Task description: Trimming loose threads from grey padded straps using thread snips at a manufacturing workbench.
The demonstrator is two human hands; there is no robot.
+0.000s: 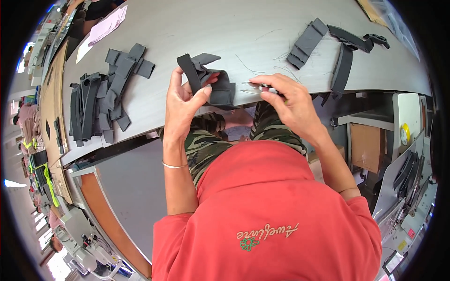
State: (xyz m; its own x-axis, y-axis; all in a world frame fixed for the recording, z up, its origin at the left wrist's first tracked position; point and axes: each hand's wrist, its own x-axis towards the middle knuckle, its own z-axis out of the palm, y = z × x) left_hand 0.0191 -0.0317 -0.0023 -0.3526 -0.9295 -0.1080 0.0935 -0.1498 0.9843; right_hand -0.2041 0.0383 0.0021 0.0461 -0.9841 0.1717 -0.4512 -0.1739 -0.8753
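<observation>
My left hand (183,104) is closed on a dark grey sewn fabric piece (221,91), pinching it between thumb and fingers at the table's near edge. The cloth is folded, with a strip standing up at its left and a flap spreading right. Just to the right, my right hand (294,100) grips a small pair of thread snips (253,88). Their two blades are parted and point left toward the fabric, with a small gap between tips and cloth. The fingers hide most of the snips' handle.
A pile of grey fabric strips (101,98) lies on the table (187,28) at left. More strips (307,43) and loose threads lie at right. Pink paper sheets (108,25) rest at the far left. Beneath the table at right is a cardboard box (368,149); sewing machines stand lower left.
</observation>
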